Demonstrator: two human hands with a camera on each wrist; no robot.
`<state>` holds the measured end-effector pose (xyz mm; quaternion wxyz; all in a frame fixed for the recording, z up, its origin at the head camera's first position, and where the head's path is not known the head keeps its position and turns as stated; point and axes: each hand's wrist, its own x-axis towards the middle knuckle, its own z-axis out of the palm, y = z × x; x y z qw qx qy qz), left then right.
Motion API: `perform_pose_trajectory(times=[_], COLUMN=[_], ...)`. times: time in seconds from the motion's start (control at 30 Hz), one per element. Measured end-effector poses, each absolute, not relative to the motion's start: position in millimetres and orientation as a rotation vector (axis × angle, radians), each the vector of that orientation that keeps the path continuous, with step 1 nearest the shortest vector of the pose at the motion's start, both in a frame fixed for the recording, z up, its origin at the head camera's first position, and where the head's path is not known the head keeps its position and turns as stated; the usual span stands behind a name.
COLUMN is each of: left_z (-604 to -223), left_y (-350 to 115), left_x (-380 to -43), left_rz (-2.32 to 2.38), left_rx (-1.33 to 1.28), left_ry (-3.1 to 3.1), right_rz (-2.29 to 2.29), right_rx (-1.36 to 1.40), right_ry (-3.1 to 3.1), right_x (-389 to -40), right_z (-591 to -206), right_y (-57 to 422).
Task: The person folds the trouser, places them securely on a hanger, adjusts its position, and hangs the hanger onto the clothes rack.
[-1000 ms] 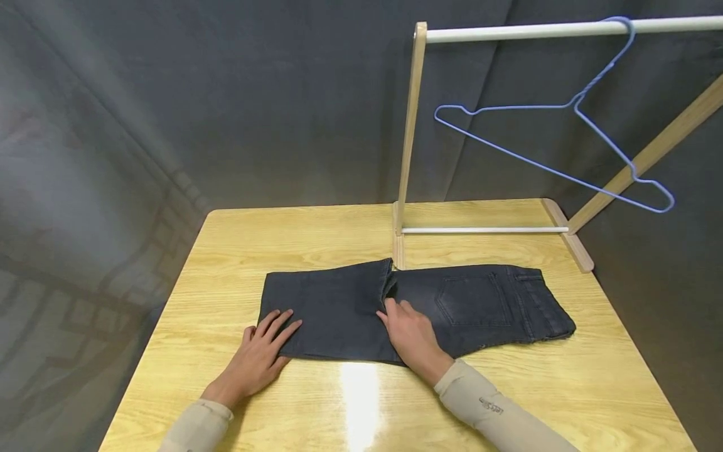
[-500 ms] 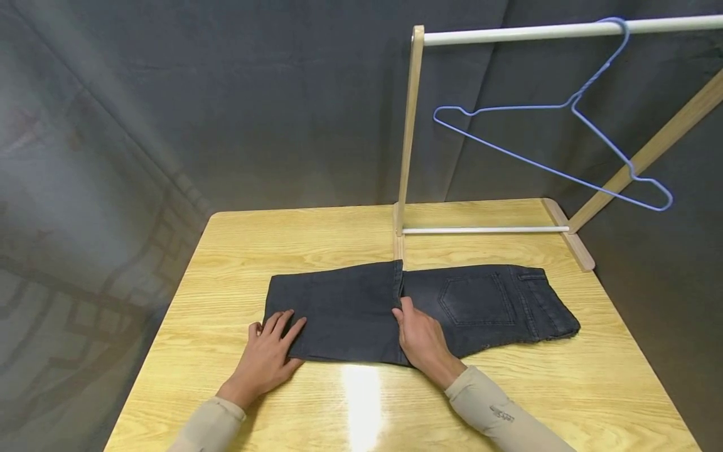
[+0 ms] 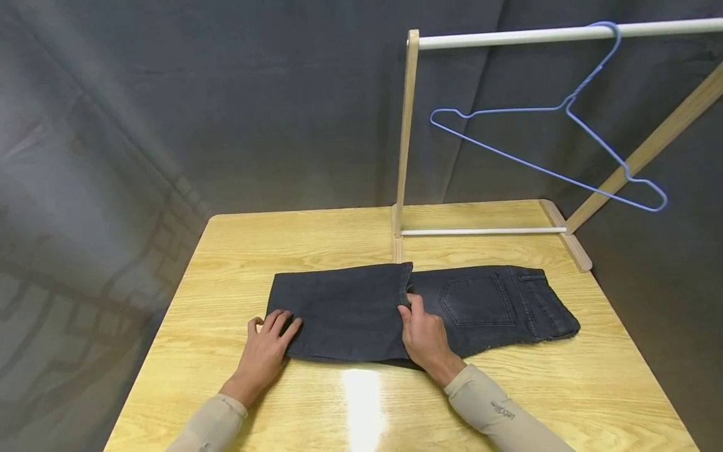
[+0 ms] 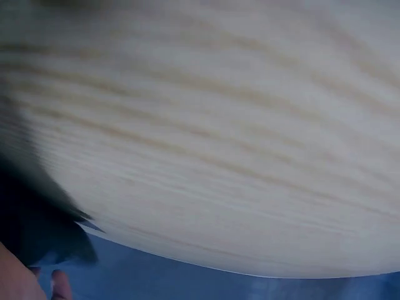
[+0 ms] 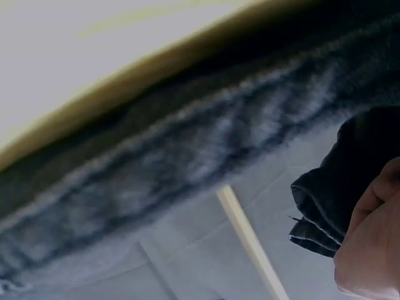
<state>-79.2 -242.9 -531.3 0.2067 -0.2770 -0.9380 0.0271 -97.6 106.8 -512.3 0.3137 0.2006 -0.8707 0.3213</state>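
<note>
A pair of dark jeans (image 3: 344,314) lies sideways on the table, its legs folded back over the seat so the hem end overlaps below the back pocket. My right hand (image 3: 426,339) pinches the hem of the upper leg between thumb and fingers. My left hand (image 3: 265,351) rests with its fingertips on the folded left end, its thumb mostly hidden. In the right wrist view the right hand (image 5: 372,244) grips dark bunched cloth, with a seam close to the camera. The left wrist view catches only part of the left hand (image 4: 19,281) beside dark cloth.
A wooden rack with a white rail (image 3: 508,37) stands at the back right, one foot right behind the jeans. From the rail hangs a blue wire hanger (image 3: 519,160). Grey curtains (image 3: 282,125) enclose the wooden table (image 3: 316,238) at the back and sides.
My right hand has moved right with the hem, drawing the upper leg further over the seat. The left hand has shifted slightly right and its thumb has drawn in.
</note>
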Motion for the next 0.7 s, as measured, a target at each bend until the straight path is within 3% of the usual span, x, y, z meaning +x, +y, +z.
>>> perform_pose_trajectory(times=[0.37, 0.7], left_z=[-533, -533], left_y=[-249, -236], left_x=[-84, -85], left_rz=[-0.098, -0.237], left_rx=[-0.777, -0.752], left_ry=[-2.46, -2.604], right_rz=[0.696, 0.702], right_rx=[0.451, 0.167], right_ry=[-2.383, -2.615], right_x=[-104, -107], right_z=[-519, -522], right_y=[152, 203])
